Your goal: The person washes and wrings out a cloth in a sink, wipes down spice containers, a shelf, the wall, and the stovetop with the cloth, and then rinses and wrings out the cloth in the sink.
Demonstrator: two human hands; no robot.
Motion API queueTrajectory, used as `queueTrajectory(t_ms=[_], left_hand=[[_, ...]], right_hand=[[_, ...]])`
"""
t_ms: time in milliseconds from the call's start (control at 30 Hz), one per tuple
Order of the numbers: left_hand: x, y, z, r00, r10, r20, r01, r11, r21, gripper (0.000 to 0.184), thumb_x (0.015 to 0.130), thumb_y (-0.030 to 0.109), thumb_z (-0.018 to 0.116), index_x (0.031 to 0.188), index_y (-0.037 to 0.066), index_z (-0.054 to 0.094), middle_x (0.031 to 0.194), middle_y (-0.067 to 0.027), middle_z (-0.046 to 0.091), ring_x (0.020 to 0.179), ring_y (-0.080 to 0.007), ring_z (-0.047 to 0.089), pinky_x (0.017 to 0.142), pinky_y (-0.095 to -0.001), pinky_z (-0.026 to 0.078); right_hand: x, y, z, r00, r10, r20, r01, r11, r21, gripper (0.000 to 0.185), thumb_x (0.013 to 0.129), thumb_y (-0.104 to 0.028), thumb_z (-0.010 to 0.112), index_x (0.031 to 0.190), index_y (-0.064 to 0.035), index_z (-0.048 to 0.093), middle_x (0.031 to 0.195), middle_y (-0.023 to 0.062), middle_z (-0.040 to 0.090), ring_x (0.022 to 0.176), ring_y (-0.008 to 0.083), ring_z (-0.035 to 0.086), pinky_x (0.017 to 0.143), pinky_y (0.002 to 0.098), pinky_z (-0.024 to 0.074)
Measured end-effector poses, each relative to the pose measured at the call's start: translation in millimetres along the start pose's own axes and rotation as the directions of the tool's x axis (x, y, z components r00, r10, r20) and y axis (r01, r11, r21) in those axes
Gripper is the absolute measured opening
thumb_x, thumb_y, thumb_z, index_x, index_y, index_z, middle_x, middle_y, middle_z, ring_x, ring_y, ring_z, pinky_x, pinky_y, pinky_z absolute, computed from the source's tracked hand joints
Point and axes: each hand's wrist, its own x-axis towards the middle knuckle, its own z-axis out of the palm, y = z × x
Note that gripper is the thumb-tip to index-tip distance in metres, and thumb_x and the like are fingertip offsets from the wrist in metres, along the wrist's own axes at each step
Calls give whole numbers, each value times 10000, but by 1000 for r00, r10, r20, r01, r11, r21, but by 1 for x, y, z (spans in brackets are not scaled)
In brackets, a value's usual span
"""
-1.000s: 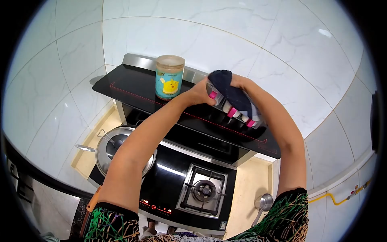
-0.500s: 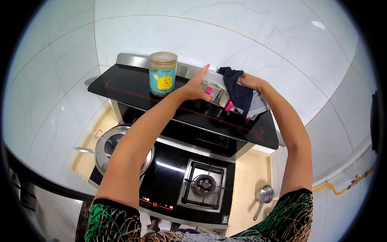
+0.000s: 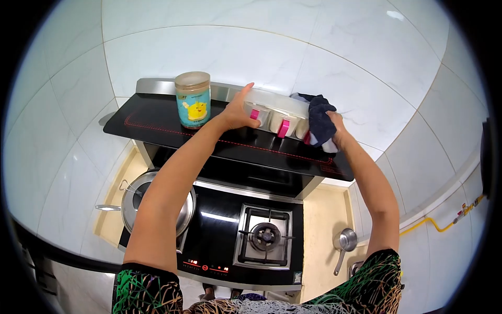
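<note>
The left hand is gripping the clear seasoning box with pink handles; the right hand is pinching a dark cloth, whose drag risks tipping it.

Canister: one. Clear containers: at least three; the exact number is hidden behind the cloth. Pink handles: three visible. Cloth bundle: one; separate pieces cannot be distinguished. Large pan: one. Small long-handled pan: one. Exposed burner: one. Yellow hose: one.
</note>
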Motion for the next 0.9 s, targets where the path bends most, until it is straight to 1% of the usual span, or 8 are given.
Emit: queueTrajectory(t_ms=[67,133,267,333,633,800,867,900], left_hand=[[-1,1,0,1000,12,-18,-12,1000,-9,1084,487,210,774,1386,136,174,1307,-202,328,1221,-335,333,1021,-367,298],[0,-2,1,999,29,-23,-29,1000,2,1075,488,213,772,1383,136,183,1298,-200,339,1216,-335,340,1017,-366,302],[3,-9,3,998,46,-37,-47,999,-12,1055,486,231,767,1374,134,206,1276,-195,364,1206,-331,354,1006,-364,309],[4,-11,4,998,47,-35,-48,999,-19,1053,484,238,765,1372,135,210,1275,-192,365,1205,-328,357,1006,-364,308],[3,-9,4,997,42,-59,-41,999,24,1099,470,271,796,1378,133,193,1292,-184,356,1223,-321,342,1018,-382,276],[3,-10,7,996,29,-84,-20,995,100,1249,423,359,860,1399,112,120,1321,-207,311,1254,-350,290,1026,-405,255],[6,-16,6,993,49,-104,-38,993,110,1349,387,411,872,1402,64,54,1333,-235,279,1262,-375,264,1017,-433,260],[3,-14,5,993,46,-108,-34,993,114,1349,387,411,872,1402,64,54,1333,-235,279,1262,-375,264,1017,-433,260]], right_hand=[[3,27,-3,998,-30,-53,47,939,341,317,875,-193,386,1119,-27,501,997,134,594,901,236,598,820,355,494],[-26,20,8,997,-53,-51,65,962,266,326,905,-201,361,1153,-24,477,1068,141,570,991,247,568,880,366,468],[-28,42,2,926,-325,-190,322,946,-45,311,923,-144,331,1153,-18,496,1087,135,574,1031,233,546,863,340,453],[-50,35,5,760,-638,-123,480,679,-556,266,859,-93,402,1050,14,554,982,182,615,927,323,581,809,347,436],[-105,33,5,589,-762,269,572,158,-805,161,732,-46,570,888,-23,603,839,234,590,758,406,555,672,442,443],[-138,21,19,822,-569,-3,297,433,-851,98,732,-38,541,765,41,590,812,234,587,757,406,551,651,413,443],[-152,12,37,456,-887,70,727,326,-604,116,749,-36,522,799,44,589,810,225,597,768,389,569,669,378,455],[-161,9,50,506,-863,0,762,447,-468,140,774,-23,494,850,44,591,823,187,619,786,348,598,706,345,460]])
